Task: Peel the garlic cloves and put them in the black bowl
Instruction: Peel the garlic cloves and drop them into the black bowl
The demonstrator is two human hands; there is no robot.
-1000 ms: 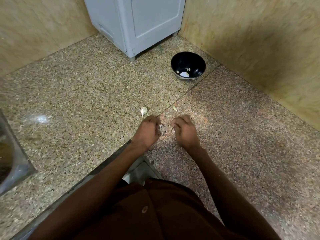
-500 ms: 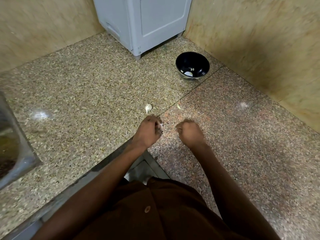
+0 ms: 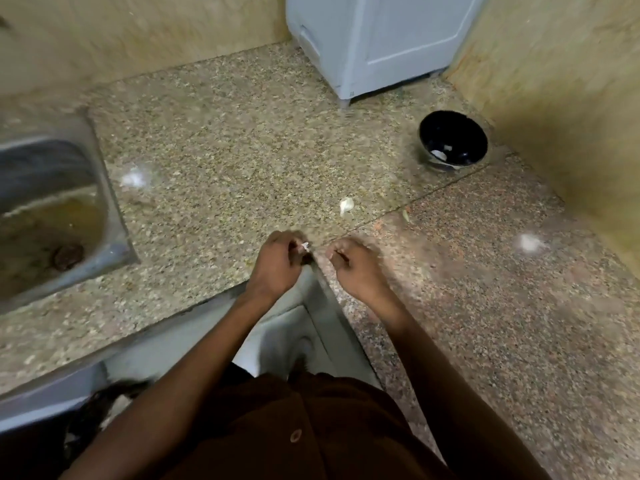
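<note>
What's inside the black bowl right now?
The black bowl holds a few pale pieces, likely peeled cloves, near its bottom. The picture is blurred, so their count is unclear, and the near wall hides part of the floor.

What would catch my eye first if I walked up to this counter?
Probably the two hands at the counter's near edge: the left hand pinches a small white scrap, the right hand curls beside it. Then the black bowl in the far right corner, and a lone garlic clove lying between.
</note>
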